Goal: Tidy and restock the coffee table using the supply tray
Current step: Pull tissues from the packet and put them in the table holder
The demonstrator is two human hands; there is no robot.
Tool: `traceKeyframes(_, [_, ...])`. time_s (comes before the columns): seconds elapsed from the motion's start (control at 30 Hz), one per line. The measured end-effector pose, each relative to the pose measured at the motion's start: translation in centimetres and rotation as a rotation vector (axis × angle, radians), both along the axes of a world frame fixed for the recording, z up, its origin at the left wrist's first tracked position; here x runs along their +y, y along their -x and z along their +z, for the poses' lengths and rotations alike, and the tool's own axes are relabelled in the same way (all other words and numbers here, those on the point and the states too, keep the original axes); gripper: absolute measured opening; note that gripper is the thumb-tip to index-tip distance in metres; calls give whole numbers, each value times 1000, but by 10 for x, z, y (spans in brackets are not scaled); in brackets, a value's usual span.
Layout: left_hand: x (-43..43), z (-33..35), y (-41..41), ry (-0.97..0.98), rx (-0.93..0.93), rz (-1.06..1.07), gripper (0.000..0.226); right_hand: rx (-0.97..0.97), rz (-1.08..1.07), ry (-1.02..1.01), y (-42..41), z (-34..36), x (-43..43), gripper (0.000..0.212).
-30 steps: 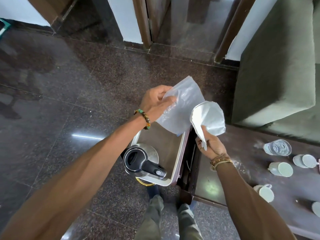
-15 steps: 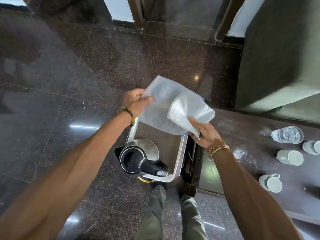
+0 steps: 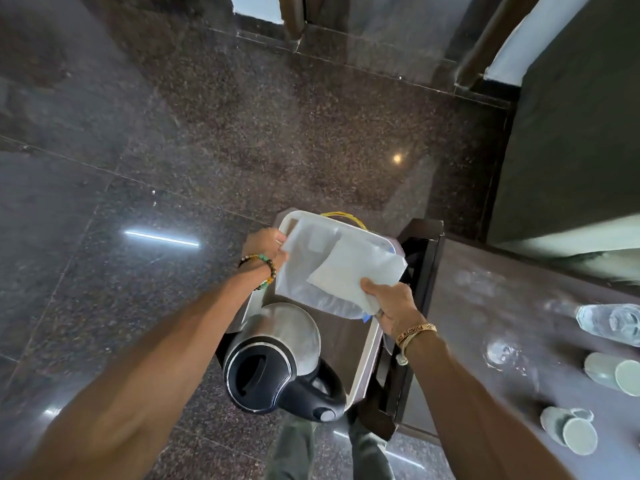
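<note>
A clear plastic bag (image 3: pixel 304 268) hangs low over the white supply tray (image 3: pixel 367 358). My left hand (image 3: pixel 266 245) pinches the bag's left edge. My right hand (image 3: pixel 388 304) grips a white cloth (image 3: pixel 356 271) that lies against the bag's right side. A steel kettle (image 3: pixel 280 355) with a black lid and handle stands on the near end of the tray. To the right is the dark coffee table (image 3: pixel 485 299), smeared with white marks.
On the table's right side lie a clear water bottle (image 3: pixel 609 323), an upturned glass (image 3: pixel 505 355) and pale green cups (image 3: pixel 613 372) (image 3: pixel 571 431). A green sofa (image 3: pixel 571 133) stands behind the table. My legs (image 3: pixel 329 448) stand on the dark granite floor below the tray.
Both hands have come down with the bag and cloth, from above the tray to just over it. The cloth has flattened against the bag. The view has tilted further down.
</note>
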State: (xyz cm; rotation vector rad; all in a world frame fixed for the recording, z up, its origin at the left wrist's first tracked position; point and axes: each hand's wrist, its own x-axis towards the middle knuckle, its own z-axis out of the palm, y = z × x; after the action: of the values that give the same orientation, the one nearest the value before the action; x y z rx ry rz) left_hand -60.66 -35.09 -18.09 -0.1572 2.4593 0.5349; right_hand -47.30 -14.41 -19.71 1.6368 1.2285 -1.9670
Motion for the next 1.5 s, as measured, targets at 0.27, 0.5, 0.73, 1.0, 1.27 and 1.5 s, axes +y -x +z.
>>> traceKeyframes(0.27, [-3, -22, 3, 139, 65, -149, 36, -76, 54, -102, 10, -11, -13, 27])
traceKeyframes(0.5, [-1, -20, 0, 167, 98, -239, 36, -78, 90, -262, 3, 5, -7, 23])
traceKeyframes(0.73, [-4, -21, -9, 76, 178, -283, 29, 43, -29, -320, -3, 15, -9, 25])
traceKeyframes(1.0, [-6, -47, -21, -98, 46, -228, 22, 27, -85, 16, 4, -12, -12, 40])
traceKeyframes(1.27, [0, -63, -20, -15, 79, -297, 26, -93, -113, -131, 11, -39, -14, 30])
traceKeyframes(1.5, [2, -15, -21, -199, -31, -160, 24, 6, -85, -100, -2, 9, -12, 21])
